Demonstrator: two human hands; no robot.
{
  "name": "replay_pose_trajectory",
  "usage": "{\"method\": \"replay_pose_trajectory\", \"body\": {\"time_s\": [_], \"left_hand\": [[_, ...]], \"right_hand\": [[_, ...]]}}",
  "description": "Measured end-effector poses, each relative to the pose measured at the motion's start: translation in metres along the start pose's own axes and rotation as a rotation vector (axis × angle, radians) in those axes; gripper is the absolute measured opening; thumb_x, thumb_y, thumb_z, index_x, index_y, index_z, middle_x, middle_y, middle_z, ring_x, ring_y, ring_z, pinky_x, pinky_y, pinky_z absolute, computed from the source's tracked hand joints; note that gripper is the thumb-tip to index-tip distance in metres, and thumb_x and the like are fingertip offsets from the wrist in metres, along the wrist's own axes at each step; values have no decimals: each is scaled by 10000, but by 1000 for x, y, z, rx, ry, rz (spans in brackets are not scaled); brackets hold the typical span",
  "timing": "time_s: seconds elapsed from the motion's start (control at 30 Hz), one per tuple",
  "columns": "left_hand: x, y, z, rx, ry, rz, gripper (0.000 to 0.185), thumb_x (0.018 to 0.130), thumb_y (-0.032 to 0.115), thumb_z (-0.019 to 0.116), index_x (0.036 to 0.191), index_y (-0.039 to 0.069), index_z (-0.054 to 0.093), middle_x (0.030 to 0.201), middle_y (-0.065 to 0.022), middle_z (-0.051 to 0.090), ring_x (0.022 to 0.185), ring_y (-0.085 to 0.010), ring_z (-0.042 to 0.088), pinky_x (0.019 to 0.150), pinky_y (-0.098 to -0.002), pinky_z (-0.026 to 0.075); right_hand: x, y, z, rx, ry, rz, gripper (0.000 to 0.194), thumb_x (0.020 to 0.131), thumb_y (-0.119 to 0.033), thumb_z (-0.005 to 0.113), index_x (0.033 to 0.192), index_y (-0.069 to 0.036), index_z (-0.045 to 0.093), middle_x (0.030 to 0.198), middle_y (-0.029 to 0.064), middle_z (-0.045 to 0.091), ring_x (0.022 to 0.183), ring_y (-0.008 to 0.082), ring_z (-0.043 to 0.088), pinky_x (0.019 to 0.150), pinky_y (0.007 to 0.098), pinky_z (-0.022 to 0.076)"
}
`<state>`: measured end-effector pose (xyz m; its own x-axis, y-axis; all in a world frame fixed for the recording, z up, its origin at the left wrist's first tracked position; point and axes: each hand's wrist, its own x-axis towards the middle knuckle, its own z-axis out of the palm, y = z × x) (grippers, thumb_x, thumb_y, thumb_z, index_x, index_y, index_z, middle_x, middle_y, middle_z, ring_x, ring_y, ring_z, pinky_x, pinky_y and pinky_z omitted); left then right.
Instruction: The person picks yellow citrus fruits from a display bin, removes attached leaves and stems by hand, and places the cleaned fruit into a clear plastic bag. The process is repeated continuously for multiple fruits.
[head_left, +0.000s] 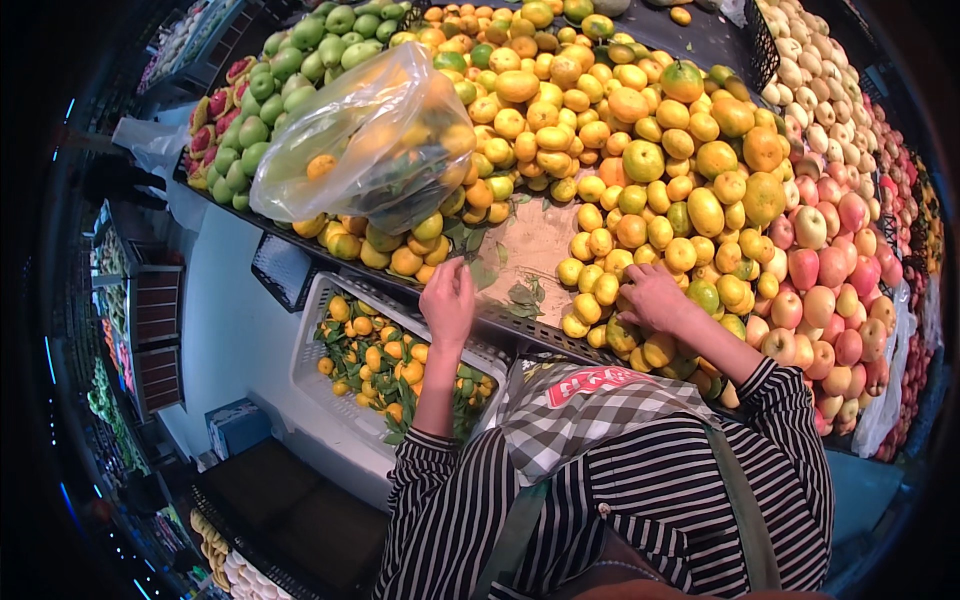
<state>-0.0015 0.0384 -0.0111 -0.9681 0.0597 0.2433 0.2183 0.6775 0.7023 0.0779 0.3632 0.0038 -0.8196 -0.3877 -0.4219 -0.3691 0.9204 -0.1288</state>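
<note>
My left hand (448, 302) hovers by the front edge of the fruit stand, fingers bent and close together; whether anything is pinched in them is hidden. My right hand (657, 298) reaches into a heap of small yellow-orange mandarins (600, 241), its fingertips among the fruit and partly out of sight. Between the hands lies a bare patch of brown board (541, 238) with loose green leaves (525, 294). Left of it, a clear plastic bag (337, 150) containing some mandarins rests on the pile. Below my left forearm, a pale plastic crate (307, 375) holds leafy mandarins (373, 360).
Green pears (255, 131) fill the stand's far left, and red-and-yellow apples (821, 300) are heaped on the right. The stand's black perforated edge (551, 335) runs before me. A dark crate (281, 270) and a black tray (292, 517) are at lower left.
</note>
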Motion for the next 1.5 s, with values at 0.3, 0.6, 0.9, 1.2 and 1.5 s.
{"method": "replay_pose_trajectory", "body": {"time_s": [0.3, 0.6, 0.9, 1.2, 1.5], "left_hand": [[7, -12, 14, 26, 140, -34, 93, 843, 113, 639, 917, 63, 666, 792, -90, 666, 671, -255, 653, 600, -341, 500], [6, -12, 16, -6, 187, -76, 62, 787, 61, 655, 847, 47, 652, 700, -92, 637, 612, -261, 633, 572, -340, 491], [6, -14, 18, -35, 244, -21, 60, 773, 36, 648, 832, 38, 634, 688, -102, 616, 605, -265, 615, 564, -349, 485], [6, -16, 19, -38, 249, -21, 64, 770, 42, 653, 832, 36, 637, 670, -95, 598, 573, -253, 591, 552, -350, 477], [5, -14, 16, -71, 241, -38, 76, 767, 40, 653, 841, 32, 634, 672, -93, 609, 585, -249, 612, 553, -336, 483]], "right_hand": [[61, -17, -31, 266, 373, -53, 334, 847, -344, 653, 883, -14, 621, 849, 150, 613, 769, 339, 631, 660, 442, 517], [249, -47, 36, 238, 464, 182, 474, 833, -265, 623, 1172, 56, 543, 1282, 222, 489, 1165, 360, 479, 991, 428, 408], [195, -81, 88, 255, 442, -245, 407, 873, -186, 531, 1213, 35, 548, 1267, 219, 533, 1098, 339, 559, 886, 379, 511], [235, -114, 27, 350, 757, -323, 416, 833, -177, 578, 1231, -58, 556, 1337, 189, 475, 1080, 330, 548, 822, 395, 498], [218, -111, 64, 309, 332, -264, 357, 813, -139, 569, 1145, -9, 569, 1203, 174, 537, 956, 295, 559, 786, 390, 498]]}}
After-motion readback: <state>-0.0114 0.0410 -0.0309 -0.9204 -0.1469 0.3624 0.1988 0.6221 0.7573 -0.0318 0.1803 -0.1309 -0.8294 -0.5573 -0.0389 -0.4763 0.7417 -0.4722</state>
